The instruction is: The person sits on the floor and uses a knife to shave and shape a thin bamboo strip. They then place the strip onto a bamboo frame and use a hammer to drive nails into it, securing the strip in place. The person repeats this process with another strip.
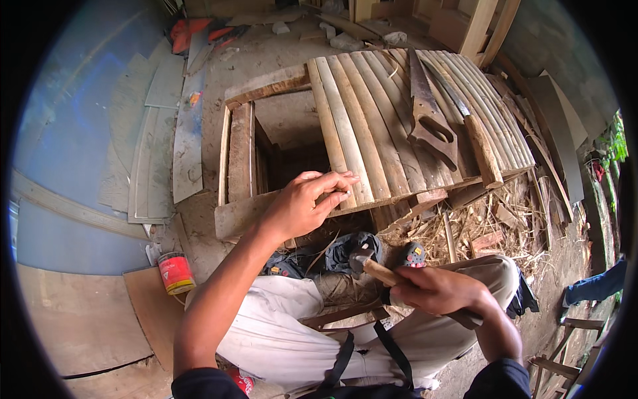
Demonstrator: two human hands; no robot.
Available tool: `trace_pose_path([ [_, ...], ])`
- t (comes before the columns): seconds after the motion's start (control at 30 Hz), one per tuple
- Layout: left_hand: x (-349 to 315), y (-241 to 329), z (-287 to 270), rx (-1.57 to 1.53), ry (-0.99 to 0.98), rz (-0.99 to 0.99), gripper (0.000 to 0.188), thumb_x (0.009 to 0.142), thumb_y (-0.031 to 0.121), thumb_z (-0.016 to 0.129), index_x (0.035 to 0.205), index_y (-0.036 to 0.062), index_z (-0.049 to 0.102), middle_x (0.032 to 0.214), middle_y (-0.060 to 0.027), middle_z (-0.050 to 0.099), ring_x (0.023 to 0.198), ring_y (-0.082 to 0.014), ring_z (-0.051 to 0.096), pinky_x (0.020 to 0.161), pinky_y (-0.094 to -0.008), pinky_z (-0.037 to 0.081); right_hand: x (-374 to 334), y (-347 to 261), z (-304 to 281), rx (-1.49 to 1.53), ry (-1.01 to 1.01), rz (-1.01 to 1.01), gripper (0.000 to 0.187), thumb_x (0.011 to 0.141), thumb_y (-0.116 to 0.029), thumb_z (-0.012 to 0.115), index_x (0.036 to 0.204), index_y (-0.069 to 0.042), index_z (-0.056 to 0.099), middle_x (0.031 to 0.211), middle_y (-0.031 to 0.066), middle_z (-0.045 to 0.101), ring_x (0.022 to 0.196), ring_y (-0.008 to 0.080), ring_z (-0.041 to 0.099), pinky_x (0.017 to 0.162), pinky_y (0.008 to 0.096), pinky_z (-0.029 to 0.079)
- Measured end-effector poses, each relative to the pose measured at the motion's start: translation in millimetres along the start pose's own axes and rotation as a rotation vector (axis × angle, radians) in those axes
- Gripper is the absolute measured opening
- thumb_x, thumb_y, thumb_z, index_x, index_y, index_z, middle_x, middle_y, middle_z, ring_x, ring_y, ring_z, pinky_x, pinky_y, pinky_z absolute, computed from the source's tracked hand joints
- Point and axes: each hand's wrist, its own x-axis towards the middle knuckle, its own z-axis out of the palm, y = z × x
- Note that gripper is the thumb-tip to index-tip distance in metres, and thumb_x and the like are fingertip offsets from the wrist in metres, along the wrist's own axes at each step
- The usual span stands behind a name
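Observation:
My left hand (309,201) rests at the near end of the bamboo-like slats (352,126), its fingertips pinched together by the frame's near edge. Whatever they hold is too small to make out. In my right hand (438,290) is a hammer (380,271), gripped by its wooden handle, its metal head pointing left above my lap. The slats cover the right part of a low wooden frame (240,153); the left part is an open gap. A handsaw (432,120) and a long blade with a wooden handle (483,151) lie on the slats.
A red can (176,272) stands left of my knee. Wood shavings (505,223) litter the ground below the frame. Boards (189,139) lie along the left wall, and sheets lean at the right (561,126). A wooden ladder-like piece (565,359) stands at the lower right.

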Motion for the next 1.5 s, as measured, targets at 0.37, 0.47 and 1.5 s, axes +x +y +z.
trace_pose_path([
  [0.37,-2,6,-1,-0.096,0.172,-0.008,0.009,0.09,0.004,0.068,0.098,0.0019,0.068,0.106,-0.0088,0.071,0.103,-0.0216,0.068,0.094,-0.0336,0.05,-8,-44,-47,0.802,0.339,-0.298,0.04,0.106,-0.035,0.048,0.122,0.001,0.05,0.068,-0.001,0.047,0.042,0.0033,0.04,0.037,0.0188,0.033],
  [0.47,-3,14,1,-0.123,0.257,0.036,0.008,0.087,0.003,0.071,0.093,-0.0015,0.068,0.097,-0.0085,0.068,0.093,-0.0233,0.068,0.086,-0.0305,0.052,18,-33,-38,0.927,0.378,-0.376,0.038,0.107,-0.034,0.046,0.128,-0.004,0.048,0.072,-0.0001,0.045,0.042,0.003,0.037,0.037,0.0186,0.032],
  [1.5,-7,18,20,-0.377,0.421,-0.25,0.017,0.091,0.006,0.071,0.107,0.0021,0.069,0.094,-0.0023,0.07,0.085,-0.0069,0.061,0.077,-0.0242,0.048,33,-10,-18,0.867,0.352,-0.255,0.036,0.107,-0.025,0.047,0.132,0.0,0.045,0.067,-0.0062,0.041,0.051,0.0026,0.036,0.044,0.0205,0.03],
])
